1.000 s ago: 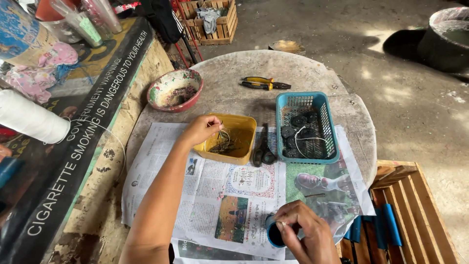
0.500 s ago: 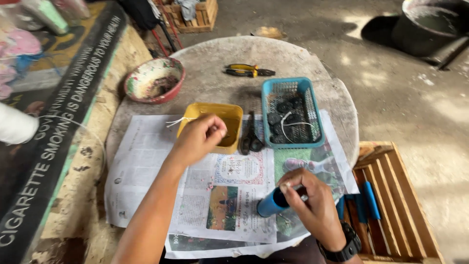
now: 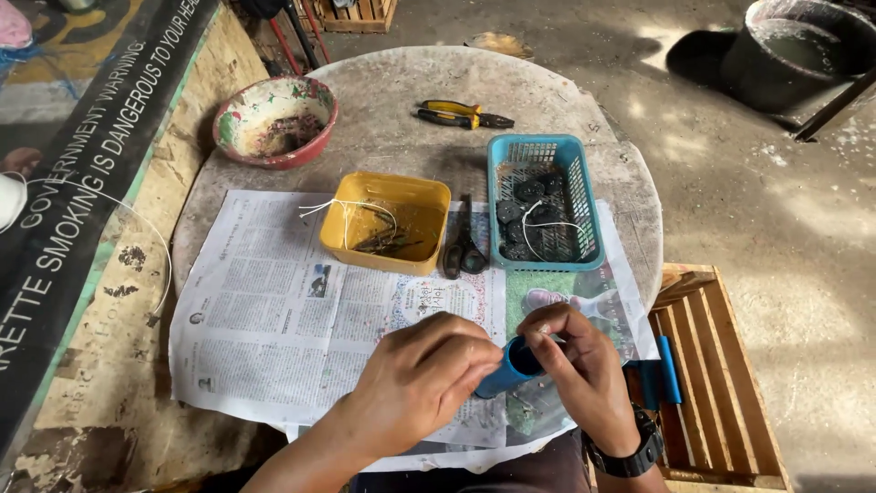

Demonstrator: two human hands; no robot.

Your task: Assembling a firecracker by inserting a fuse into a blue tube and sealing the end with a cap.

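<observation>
My left hand (image 3: 422,379) and my right hand (image 3: 577,363) meet over a sheet of newspaper (image 3: 274,310) at the near edge of a round table (image 3: 383,100). Both hands grip a short blue tube (image 3: 511,365) between them; my right fingers pinch at its upper end. Beyond the hands stands a yellow square tub (image 3: 388,224) with dark twigs and a white string (image 3: 333,208) hanging over its rim. A blue plastic basket (image 3: 546,196) holds several dark round pieces and a white string. Black scissors (image 3: 464,251) lie between tub and basket.
A worn painted bowl (image 3: 274,119) sits at the table's far left. Yellow-handled pliers (image 3: 464,114) lie at the far middle. A wooden crate (image 3: 721,383) with a blue object (image 3: 659,376) stands at the right. A black banner (image 3: 82,183) lies on the left. A dark tub (image 3: 794,46) stands far right.
My left hand has drawn back from the yellow tub to the blue tube, joining my right hand. The view has tilted down and nearer the table.
</observation>
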